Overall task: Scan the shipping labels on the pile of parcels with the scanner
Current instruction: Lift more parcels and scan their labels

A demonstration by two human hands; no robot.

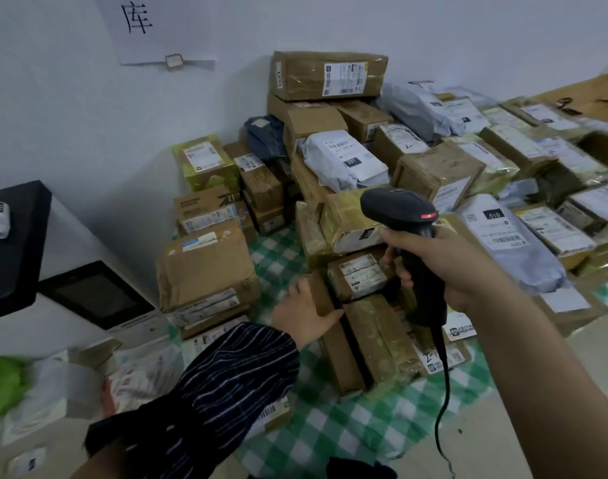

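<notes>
My right hand (444, 267) grips the handle of a black corded scanner (399, 205), whose head points away over the pile and shows a red light. Its cable hangs down to the floor. My left hand (302, 312), in a dark striped sleeve, rests on the left end of a small brown box (358, 276) with a white shipping label on top. That box lies on longer taped cartons (375, 337). Behind it rises a pile of brown cartons and grey mailer bags (347, 160), most with white labels facing up.
A green-and-white checked cloth (330, 426) covers the floor under the parcels. Stacked cartons (206, 271) stand at the left. A black-topped white cabinet (15, 236) is at far left, with white and green bags (36, 392) below it. The white wall closes the back.
</notes>
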